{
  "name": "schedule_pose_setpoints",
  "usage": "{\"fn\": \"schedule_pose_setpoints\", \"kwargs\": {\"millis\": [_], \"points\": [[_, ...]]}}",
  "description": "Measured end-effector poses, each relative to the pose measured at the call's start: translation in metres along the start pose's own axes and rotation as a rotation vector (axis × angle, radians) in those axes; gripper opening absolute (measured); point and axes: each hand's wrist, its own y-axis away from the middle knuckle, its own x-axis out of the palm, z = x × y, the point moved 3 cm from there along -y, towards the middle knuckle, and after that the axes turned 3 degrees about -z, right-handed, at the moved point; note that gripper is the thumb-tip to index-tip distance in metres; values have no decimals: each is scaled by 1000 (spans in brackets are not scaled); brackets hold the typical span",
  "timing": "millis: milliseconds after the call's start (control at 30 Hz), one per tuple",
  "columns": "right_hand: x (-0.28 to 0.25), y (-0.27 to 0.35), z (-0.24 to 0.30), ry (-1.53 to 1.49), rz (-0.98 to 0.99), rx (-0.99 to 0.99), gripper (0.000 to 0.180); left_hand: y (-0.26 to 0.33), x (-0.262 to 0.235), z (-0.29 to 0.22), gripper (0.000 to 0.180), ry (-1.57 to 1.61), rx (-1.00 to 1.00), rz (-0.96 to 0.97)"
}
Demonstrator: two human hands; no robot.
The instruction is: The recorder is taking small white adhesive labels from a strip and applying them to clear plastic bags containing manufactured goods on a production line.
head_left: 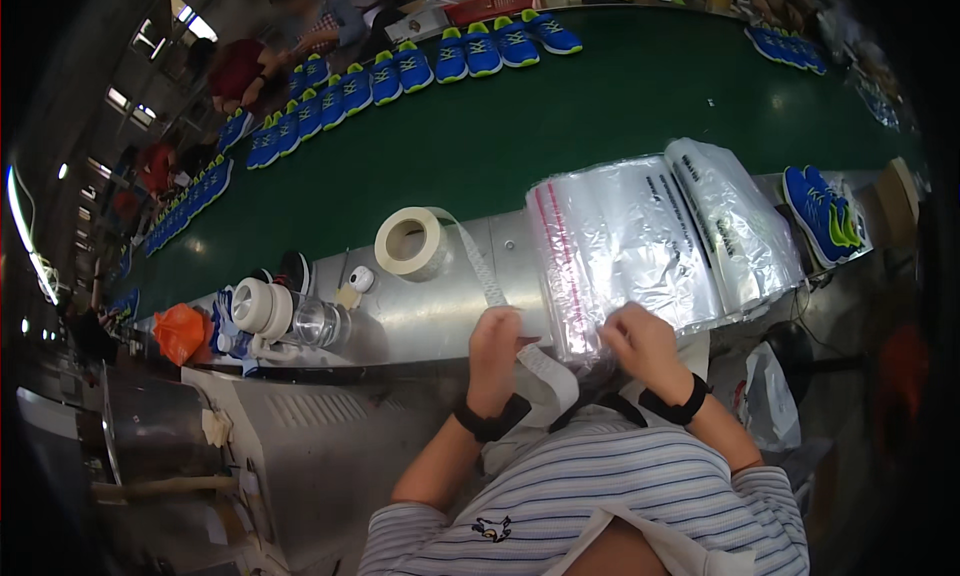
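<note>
A roll of white label tape [400, 244] stands on the metal ledge, and its strip [476, 261] runs down to my left hand [494, 354]. The fingers of that hand are closed on the strip, whose free end [552, 374] curls below it toward my waist. My right hand [645, 346] is over the near edge of a stack of clear plastic bags [625, 241]. Its fingers are bent together, and what they pinch, if anything, is hidden. More bags [735, 226] lie folded over at the stack's right side.
Beyond the ledge runs a green conveyor belt [400, 156] with rows of blue shoes [345, 94]. Blue shoes [822, 214] also sit at right. On the left are a white jug [262, 308], a clear bottle [318, 322] and an orange bag [182, 333]. People work across the belt.
</note>
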Motion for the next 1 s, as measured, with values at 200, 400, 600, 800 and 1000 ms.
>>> {"fn": "schedule_pose_setpoints", "kwargs": {"millis": [200,400,600,800,1000], "points": [[5,-33,-15,413,-352,-183,32,-41,77,33,22,335,-80,217],[-5,-28,-53,277,-402,-108,11,-55,57,58,28,122,55,231],[-35,-25,-46,-367,-278,35,9,-79,110,17,37,413,-490,560],[-55,-30,-34,-259,-278,-173,7,-102,131,64,23,-227,-209,744],[-43,-13,-7,118,-65,-362,40,-86,95,48,43,198,-807,625]]}}
